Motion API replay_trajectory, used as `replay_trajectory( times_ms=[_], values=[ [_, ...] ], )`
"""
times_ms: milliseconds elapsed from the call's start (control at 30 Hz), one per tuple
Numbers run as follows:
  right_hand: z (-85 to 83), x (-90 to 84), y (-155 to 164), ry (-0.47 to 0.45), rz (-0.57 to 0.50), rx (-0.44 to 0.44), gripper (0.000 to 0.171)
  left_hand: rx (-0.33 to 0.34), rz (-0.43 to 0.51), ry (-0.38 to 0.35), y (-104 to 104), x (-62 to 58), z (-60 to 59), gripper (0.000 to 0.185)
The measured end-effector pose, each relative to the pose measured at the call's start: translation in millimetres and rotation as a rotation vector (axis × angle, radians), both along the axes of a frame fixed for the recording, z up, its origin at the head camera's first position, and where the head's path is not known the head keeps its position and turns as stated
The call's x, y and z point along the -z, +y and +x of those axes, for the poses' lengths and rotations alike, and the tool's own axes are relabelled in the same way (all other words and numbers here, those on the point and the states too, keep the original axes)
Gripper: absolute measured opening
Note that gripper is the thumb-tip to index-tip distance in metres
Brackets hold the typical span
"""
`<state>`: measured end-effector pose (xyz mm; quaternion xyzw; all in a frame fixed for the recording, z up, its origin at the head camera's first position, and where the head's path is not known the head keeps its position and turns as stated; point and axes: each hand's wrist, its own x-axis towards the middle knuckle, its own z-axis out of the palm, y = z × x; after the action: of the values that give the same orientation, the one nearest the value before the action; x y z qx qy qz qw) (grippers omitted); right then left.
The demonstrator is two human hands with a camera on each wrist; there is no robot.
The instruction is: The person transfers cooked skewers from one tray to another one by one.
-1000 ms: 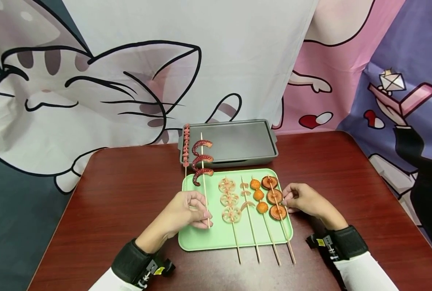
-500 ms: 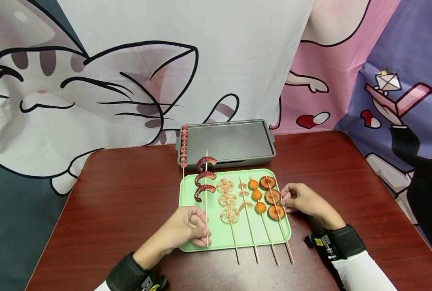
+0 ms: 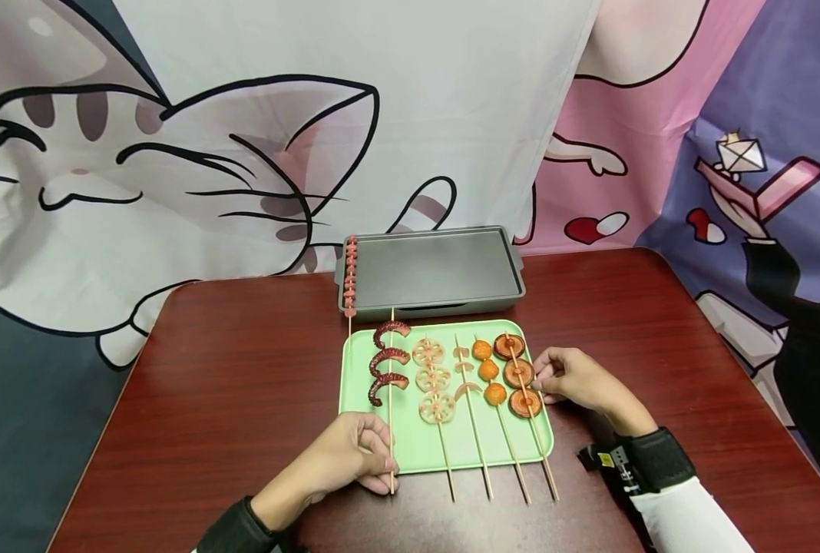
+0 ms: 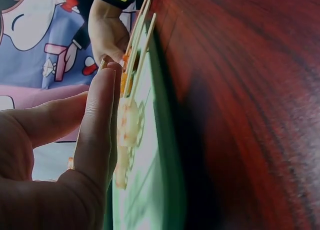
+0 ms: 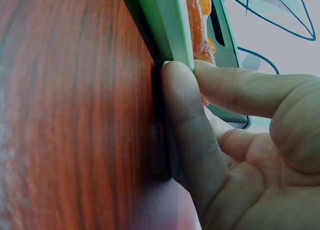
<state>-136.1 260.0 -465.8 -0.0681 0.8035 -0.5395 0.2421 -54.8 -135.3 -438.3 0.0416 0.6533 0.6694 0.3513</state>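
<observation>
My left hand (image 3: 355, 453) pinches the bare lower end of a bamboo skewer (image 3: 391, 438) threaded with dark red octopus tentacles (image 3: 389, 357). This skewer overlaps the left part of a light green tray (image 3: 420, 457), its tentacles roughly level with the other food. At the tray's right side my right hand (image 3: 576, 376) grips the rim; thumb and finger pinch the green edge (image 5: 172, 34) in the right wrist view. Skewers of lotus root slices (image 3: 432, 378), thin curved pale pieces (image 3: 464, 367), orange balls (image 3: 489, 370) and mushroom caps (image 3: 518, 374) lie across the tray, handles past its front edge.
Behind the tray stands a grey rectangular grill pan (image 3: 438, 269). A skewer of small pink sausage-like pieces (image 3: 350, 276) lies along its left side, its stick reaching forward. The dark red wooden table (image 3: 244, 361) extends on both sides, with a cartoon-printed cloth (image 3: 244, 153) behind.
My left hand has drawn the tentacle skewer back toward me, from partly over the grill pan to over the green tray's left part. My right hand keeps its grip on the tray rim.
</observation>
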Motion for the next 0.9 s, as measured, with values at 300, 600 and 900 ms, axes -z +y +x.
replay_trajectory(
  times_ms=[300, 600, 900],
  values=[
    [-0.7, -0.8, 0.5, -0.001, -0.004, -0.002, 0.016, -0.006, 0.015, -0.044, -1.4, 7.0, 1.6, 0.020],
    [-0.2, -0.5, 0.4, -0.010, -0.012, 0.004, 0.016, 0.001, 0.014, -0.082, -0.5, 10.8, 0.7, 0.019],
    [0.1, -0.7, -0.4, -0.011, -0.007, 0.005, 0.016, -0.014, -0.002, -0.099, 3.1, 14.4, 1.9, 0.021]
  ],
)
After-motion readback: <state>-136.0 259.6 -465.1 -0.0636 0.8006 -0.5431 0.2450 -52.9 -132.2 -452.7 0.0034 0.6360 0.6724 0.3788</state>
